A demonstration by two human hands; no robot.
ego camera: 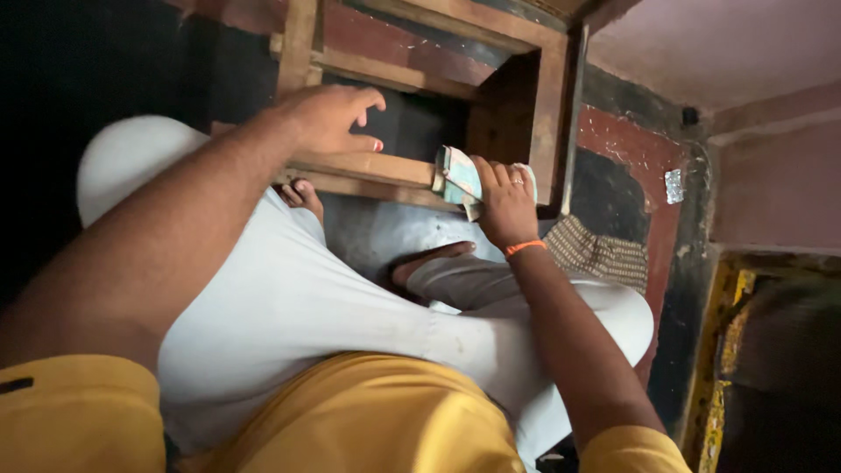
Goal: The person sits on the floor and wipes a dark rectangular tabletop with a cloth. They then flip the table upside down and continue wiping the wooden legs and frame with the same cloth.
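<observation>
- The folded pale green and white cloth pad lay pressed against the end of the lower rail of the brown wooden frame, a little above the picture's middle, at about twelve o'clock.
- The right hand covered the pad from its three o'clock side, its grip pressed down on the cloth with the fingers curled over the fold; a ring sat on one finger and an orange band circled the wrist.
- The left hand, at ten o'clock from the pad, rested on the same rail with its grip spread, fingertips hooked over the top edge and pinching nothing.
- The frame looked like unfinished timber, square-edged and matt, with a dark opening behind it; the cloth looked soft, thin and layered.
- Judging from this, the pad could slide off the narrow rail edge, since only finger pressure held it and the fold was loose.
- The frame might also tip or shift if the left hand eased, because it appeared to be steadied by that hand alone.
- A bare knuckle could catch a splinter on the raw wood where the cloth did not cover.
- Below, at six o'clock, the white trousers and yellow shirt filled the view, with bare feet on the grey floor.
- A brown checked cloth lay at four o'clock beside the red and black painted wall.
</observation>
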